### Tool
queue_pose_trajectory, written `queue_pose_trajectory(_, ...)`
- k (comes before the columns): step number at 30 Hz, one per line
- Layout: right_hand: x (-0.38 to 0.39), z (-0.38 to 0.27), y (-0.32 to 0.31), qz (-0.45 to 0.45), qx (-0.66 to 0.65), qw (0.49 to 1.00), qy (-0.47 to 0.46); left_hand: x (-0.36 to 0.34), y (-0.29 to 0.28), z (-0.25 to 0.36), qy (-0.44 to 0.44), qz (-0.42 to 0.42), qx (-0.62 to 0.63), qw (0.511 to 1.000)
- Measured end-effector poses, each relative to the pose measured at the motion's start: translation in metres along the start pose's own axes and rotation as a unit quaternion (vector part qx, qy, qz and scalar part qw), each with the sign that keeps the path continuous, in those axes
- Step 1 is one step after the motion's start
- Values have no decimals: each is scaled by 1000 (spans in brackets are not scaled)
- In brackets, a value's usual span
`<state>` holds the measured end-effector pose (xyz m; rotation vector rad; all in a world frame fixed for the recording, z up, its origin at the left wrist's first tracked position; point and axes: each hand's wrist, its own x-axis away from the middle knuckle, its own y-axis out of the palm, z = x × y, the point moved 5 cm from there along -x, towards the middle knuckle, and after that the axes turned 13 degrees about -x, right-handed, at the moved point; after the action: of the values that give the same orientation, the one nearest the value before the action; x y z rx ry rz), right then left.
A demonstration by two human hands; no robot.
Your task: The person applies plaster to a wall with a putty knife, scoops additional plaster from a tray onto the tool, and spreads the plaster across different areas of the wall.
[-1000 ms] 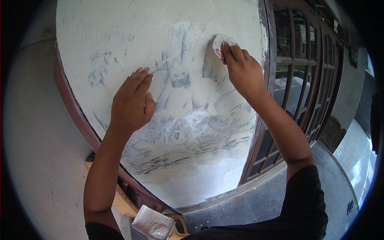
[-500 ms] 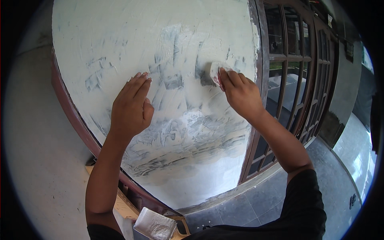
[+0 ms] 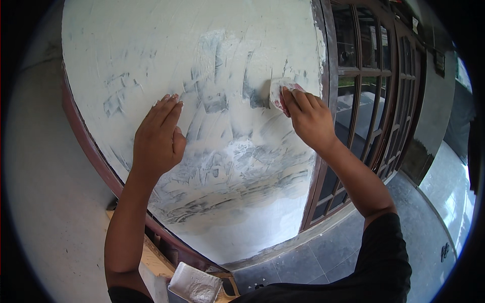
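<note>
White putty smeared in uneven strokes covers a wall panel [image 3: 242, 45], with grey patches showing through around the middle. My right hand [image 3: 310, 117] grips a flat, putty-coated scraper [image 3: 278, 96] with reddish marks, near the panel's right side. The scraper's face appears pressed against the surface. To the left, my left hand [image 3: 159, 136] has its fingers stretched out and close together, white putty on their tips, lying at or just off the panel. Down by my body, an open rectangular tub [image 3: 194, 284] contains white putty.
A dark wooden frame with glass panes [image 3: 361, 91] borders the panel on the right. Reddish-brown trim [image 3: 93, 144] edges its left side. A light wooden piece of furniture [image 3: 154, 257] stands by the tub. Grey floor tiles [image 3: 308, 262] lie below.
My right hand has shifted slightly to the right with the scraper. My left hand has drifted a little left and down, partly with the whole view. The tub stays in place.
</note>
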<state>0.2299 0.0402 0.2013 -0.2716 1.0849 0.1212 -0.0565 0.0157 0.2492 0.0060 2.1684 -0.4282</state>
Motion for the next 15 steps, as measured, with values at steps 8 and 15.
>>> queue_pose_trajectory(8, 22, 16, 56, -55, 96, 992, -54, -11, 10, 18, 8, 23, 29, 999)
queue_pose_trajectory(15, 48, -19, 20, -78, -71, 994, 15, -13, 4, 22, 16, -3, 24, 1000)
